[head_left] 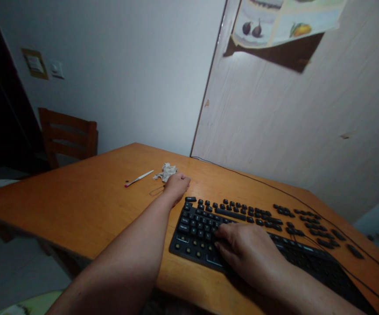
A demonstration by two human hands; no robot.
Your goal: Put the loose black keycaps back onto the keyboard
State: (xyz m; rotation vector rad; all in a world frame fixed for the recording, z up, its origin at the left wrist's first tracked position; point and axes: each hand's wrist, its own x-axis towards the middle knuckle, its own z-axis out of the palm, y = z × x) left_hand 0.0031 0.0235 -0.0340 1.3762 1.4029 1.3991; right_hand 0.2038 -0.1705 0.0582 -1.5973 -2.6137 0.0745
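Note:
A black keyboard (261, 223) lies on the orange wooden table (87, 205). My right hand (250, 251) rests palm down on its left keys, fingers curled over them. My left hand (177, 186) reaches past the keyboard's far left corner, fingers closed, touching a crumpled pale cloth (166, 171). What the fingers grip, if anything, is hidden. A thin white stick with a red tip (138, 178) lies just left of the cloth.
A thin black cable (275, 186) runs along the table behind the keyboard, close to the pale wall panel. A wooden chair (68, 135) stands beyond the table's far left edge. A fruit poster (284, 19) hangs on the wall.

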